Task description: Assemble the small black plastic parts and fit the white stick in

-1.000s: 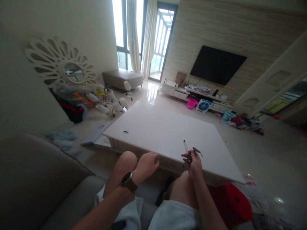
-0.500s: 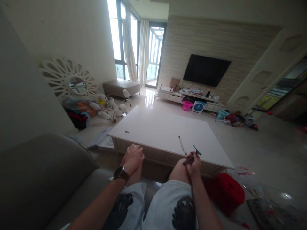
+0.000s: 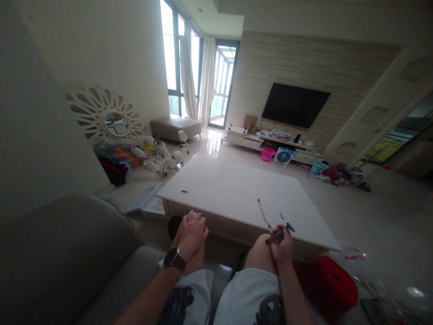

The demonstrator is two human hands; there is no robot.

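My left hand (image 3: 192, 232), with a watch (image 3: 175, 258) at the wrist, lies over my left knee with its fingers draped and holding nothing. My right hand (image 3: 283, 246) rests by my right knee, fingers closed round a dark grey pen-like stick (image 3: 274, 236) that points down to the left. A dark green piece (image 3: 290, 227) shows just beyond the fingers; whether it joins the stick I cannot tell. Ahead on the white table (image 3: 223, 180) are a slim pale pen-like thing (image 3: 261, 210) with a dark tip, a small dark piece (image 3: 282, 216) and a short dark bar (image 3: 184, 191).
A red bin-like container (image 3: 338, 284) stands right of my knee. To my left is a grey sofa (image 3: 84, 243). White lamp parts (image 3: 162, 155) and bags lie on the floor at left. Beyond the table are a TV cabinet (image 3: 246, 142), a pink bucket (image 3: 267, 154) and a blue-white fan (image 3: 283, 155).
The camera view has tilted, shifting the scene right and slightly down. The small dark piece and the dark green piece now appear farther apart. Both hands stay at the knees.
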